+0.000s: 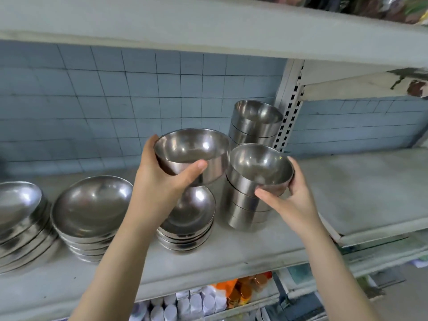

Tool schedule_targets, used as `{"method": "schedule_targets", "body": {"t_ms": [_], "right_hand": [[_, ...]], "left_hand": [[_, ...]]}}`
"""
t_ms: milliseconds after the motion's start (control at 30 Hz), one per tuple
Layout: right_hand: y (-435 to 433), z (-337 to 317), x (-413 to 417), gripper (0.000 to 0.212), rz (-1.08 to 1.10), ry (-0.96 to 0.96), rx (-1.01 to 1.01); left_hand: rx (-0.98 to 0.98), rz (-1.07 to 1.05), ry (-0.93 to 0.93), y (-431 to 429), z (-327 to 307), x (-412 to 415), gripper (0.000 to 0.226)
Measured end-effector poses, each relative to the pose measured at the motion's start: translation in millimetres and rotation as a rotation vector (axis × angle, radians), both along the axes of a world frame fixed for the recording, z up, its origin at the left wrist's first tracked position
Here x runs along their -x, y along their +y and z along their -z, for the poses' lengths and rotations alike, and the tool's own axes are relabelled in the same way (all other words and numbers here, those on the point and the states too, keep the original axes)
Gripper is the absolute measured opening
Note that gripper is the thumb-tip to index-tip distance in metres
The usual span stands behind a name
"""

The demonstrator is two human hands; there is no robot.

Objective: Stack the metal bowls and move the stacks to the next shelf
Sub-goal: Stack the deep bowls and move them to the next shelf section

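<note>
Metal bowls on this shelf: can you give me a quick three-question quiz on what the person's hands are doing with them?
1. True or false: the left hand holds a single bowl above the low stack.
2. The right hand grips: A) the top bowl of the near tall stack; B) a plastic cup; C) nothing.
3. Fill in: the other tall stack stands ___ the near one.
Key: 1 true; 2 A; 3 behind.
</note>
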State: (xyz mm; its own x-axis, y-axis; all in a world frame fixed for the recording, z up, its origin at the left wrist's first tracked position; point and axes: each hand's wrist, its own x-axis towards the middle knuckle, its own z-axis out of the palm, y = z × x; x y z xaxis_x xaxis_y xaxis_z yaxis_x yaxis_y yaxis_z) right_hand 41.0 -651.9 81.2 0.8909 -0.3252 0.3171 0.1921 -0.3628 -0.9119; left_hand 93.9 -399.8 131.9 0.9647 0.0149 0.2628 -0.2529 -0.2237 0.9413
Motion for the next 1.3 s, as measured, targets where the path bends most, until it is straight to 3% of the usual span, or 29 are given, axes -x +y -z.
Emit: {"method": "schedule_targets", "body": {"t_ms": [233,633,900,1067,1167,1300], "right_hand": [[-16.5,-0.1,-5.3,0.092,-0.112,0.017,0.086],[-31.3,9.1,-11.8,0.096,-0.194,-0.031,0.097],[-38.0,10.2,-10.3,0.087,-0.26,-0.064,0.107],[-59.8,-4.5,-20.2,0.104,-0.37,-0.079,-0.028],[-61.9,-14.5,-27.8,0.09,-0.407,-0.116,-0.047],[-61.7,-9.9,-30.6,0.07,-0.422,-0.135,-0.086]], "left_hand": [[0.037,0.051,-0.049,-28.3,-5.5,3.0,0.118],[-0.034,0.32,-0.092,-93.9,2.1,-12.4,0.12],[-0.059,0.364,-0.068,-98.2,12.2,-13.4,0.114],[-0.127,0.394,-0.042,-97.5,15.5,-12.7,0.101],[-0.096,0.334,-0.043,-100.3,20.3,-12.1,0.122],[-0.134,0.335,-0.089,-101.5,18.5,-10.6,0.131]]}}
